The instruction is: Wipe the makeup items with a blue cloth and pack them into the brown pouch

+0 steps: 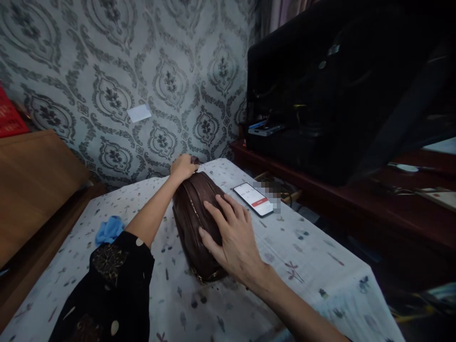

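Observation:
A dark brown leather bag [192, 213] with a zipper along its top lies on the cloth-covered table [313, 266]. At the bag's far end, my left hand [183, 167] has its fingers closed round a dark strap or handle. My right hand [233, 232] rests on the bag's right side with its fingers spread. Gold-coloured metal shows at the bag's near end. To the right of the bag lies a phone [252, 199] with a lit screen.
A crumpled blue cloth [109, 230] lies left of my left forearm. A large black bag [320, 104] stands on a dark red shelf at the right, above an open drawer [294, 195]. Brown board [35, 185] borders the left, and patterned wall stands behind.

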The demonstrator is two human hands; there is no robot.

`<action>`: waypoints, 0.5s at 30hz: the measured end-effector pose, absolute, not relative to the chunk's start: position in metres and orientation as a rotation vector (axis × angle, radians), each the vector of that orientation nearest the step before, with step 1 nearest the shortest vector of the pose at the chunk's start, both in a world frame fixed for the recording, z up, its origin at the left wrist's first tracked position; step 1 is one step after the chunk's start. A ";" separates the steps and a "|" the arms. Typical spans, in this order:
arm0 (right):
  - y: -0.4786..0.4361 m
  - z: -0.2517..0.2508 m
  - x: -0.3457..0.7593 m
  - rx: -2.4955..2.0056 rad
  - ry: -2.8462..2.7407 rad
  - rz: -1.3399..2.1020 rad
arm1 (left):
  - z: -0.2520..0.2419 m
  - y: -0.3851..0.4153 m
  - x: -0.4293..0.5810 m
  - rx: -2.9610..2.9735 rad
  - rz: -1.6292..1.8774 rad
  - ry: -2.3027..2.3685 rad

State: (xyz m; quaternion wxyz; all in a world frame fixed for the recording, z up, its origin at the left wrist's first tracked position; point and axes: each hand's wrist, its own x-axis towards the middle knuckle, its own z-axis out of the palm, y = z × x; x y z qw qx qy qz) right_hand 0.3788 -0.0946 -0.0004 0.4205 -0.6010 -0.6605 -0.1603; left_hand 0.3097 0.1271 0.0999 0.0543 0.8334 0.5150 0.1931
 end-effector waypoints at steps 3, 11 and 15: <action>-0.095 0.000 0.379 -1.505 -1.666 -0.379 | 0.101 0.116 0.308 2.518 0.626 1.484; -0.095 0.001 0.382 -1.492 -1.676 -0.334 | 0.115 0.107 0.291 2.517 0.604 1.125; -0.095 0.000 0.384 -1.478 -1.693 -0.331 | 0.120 0.118 0.264 2.443 0.614 1.080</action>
